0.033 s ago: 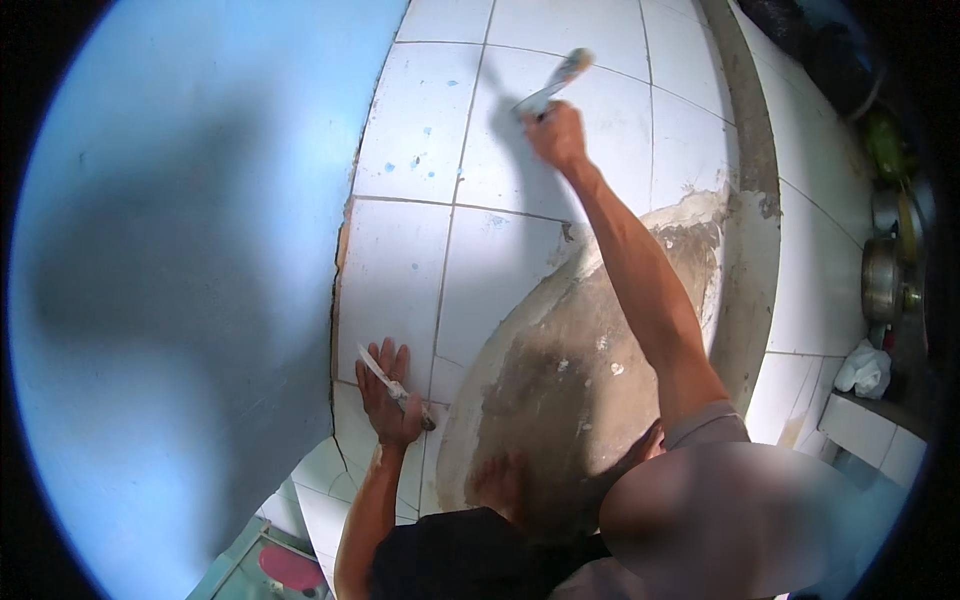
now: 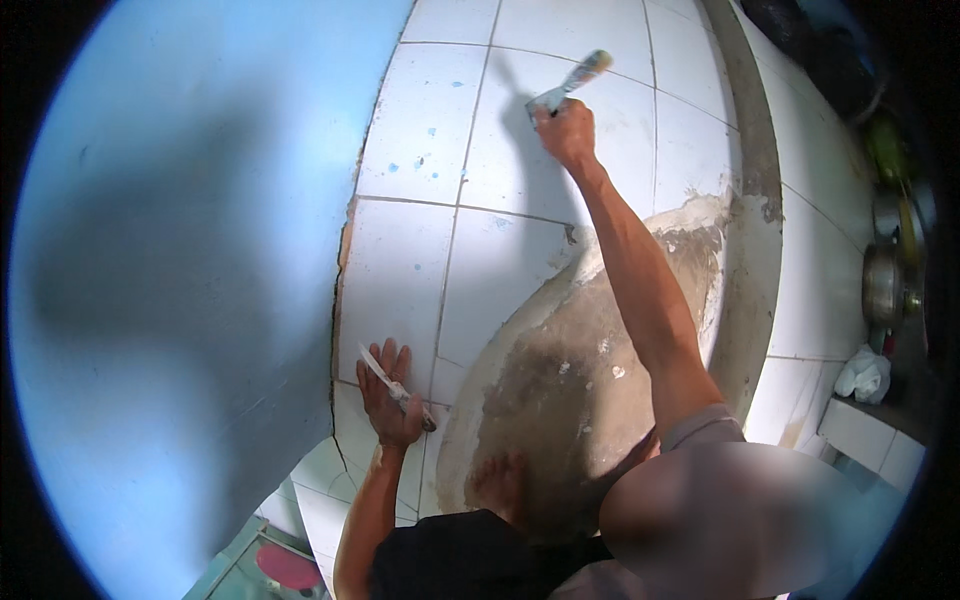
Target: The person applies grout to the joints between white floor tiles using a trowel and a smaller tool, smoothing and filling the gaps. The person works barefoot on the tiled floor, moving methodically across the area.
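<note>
My right hand point(image 2: 567, 132), arm stretched far forward, is closed around a putty knife point(image 2: 546, 101) near its flat grey blade. The knife's patterned handle sticks out up and to the right, over white tiles point(image 2: 400, 260) flecked with blue paint. Nearer and to the left, my left hand point(image 2: 385, 405) rests on the tiles with its fingers straight. Its thumb pins a thin tool with a long pale blade point(image 2: 376, 366) across the palm; a short dark end shows past the thumb. The exact kind of this tool is unclear.
A light blue wall point(image 2: 180, 250) rises on the left. Before me lies a rough bare cement patch point(image 2: 560, 400), with a foot point(image 2: 500, 480) on it. A raised grey strip point(image 2: 755, 260) runs along the right. Metal pots point(image 2: 882, 285) and a white plastic bag point(image 2: 864, 373) are beyond.
My right hand has shifted slightly to the right with the putty knife, whose blade now shows more of its flat side. My left hand stays in place.
</note>
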Available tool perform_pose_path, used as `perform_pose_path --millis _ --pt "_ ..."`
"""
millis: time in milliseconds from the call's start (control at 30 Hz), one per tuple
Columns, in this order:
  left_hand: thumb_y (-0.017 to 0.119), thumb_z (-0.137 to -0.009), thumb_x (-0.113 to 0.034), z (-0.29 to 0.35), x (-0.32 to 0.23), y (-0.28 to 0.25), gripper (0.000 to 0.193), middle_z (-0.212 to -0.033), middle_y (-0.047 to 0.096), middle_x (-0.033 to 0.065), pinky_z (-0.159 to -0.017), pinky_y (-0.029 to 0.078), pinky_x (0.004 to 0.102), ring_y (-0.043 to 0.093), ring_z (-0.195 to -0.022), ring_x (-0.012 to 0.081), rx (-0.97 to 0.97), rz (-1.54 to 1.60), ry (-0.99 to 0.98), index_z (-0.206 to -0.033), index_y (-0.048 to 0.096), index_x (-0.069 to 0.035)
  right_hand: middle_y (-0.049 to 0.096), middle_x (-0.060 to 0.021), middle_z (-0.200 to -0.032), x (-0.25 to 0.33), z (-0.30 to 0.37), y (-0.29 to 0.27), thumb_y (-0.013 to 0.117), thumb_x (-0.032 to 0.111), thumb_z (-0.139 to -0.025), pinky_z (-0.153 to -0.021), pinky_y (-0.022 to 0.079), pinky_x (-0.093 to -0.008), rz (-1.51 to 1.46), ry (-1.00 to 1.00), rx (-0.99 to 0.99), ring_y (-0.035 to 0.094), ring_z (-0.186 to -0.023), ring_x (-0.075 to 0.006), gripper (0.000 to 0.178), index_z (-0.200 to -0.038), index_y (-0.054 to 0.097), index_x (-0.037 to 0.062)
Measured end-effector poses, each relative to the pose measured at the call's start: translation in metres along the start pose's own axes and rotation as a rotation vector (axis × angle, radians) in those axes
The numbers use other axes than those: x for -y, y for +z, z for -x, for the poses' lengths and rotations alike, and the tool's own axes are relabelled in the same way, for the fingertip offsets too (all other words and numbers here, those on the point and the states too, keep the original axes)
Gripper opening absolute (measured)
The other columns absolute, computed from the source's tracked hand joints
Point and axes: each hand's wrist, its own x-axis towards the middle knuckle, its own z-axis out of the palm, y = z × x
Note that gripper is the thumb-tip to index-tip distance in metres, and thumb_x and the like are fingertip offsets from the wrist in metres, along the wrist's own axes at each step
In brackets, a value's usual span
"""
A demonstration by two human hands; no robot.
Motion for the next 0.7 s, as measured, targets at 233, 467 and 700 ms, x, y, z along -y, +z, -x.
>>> perform_pose_path --millis 233,467,700 --pt "0.048 -0.098 -0.044 -0.004 0.009 0.001 0.083 -0.16 0.045 0.0192 -0.128 0.012 0.0525 0.029 -0.155 0.0352 0.061 -0.143 0.046 -0.16 0.022 0.005 0.073 -0.0252 -0.08 0.004 -0.006 0.013 0.077 0.028 -0.089 -0.07 0.058 -0.0454 0.154 -0.099 -0.046 0.073 -0.073 -0.0349 0.036 -0.08 0.072 -0.0066" --pt "0.052 -0.082 -0.033 -0.009 -0.002 -0.003 0.07 -0.159 0.045 0.0171 -0.125 0.014 0.0594 0.035 -0.149 0.0424 0.023 -0.117 0.017 -0.147 0.057 -0.007 0.074 -0.0252 -0.084 -0.001 0.014 0.026 0.074 0.036 -0.088 -0.078 0.059 -0.0486 0.059 -0.113 0.055 0.074 -0.082 -0.0394 0.038 -0.087 0.075 -0.0021" --pt "0.053 -0.083 -0.033 -0.011 -0.009 -0.004 0.069 -0.158 0.046 0.0167 -0.125 0.015 0.0597 0.034 -0.149 0.0424 0.014 -0.083 0.008 -0.147 0.057 -0.009 0.072 -0.027 -0.082 0.011 0.04 0.028 0.073 0.036 -0.087 -0.077 0.059 -0.0486 0.101 -0.205 0.114 0.073 -0.082 -0.0419 0.038 -0.082 0.074 -0.0015"
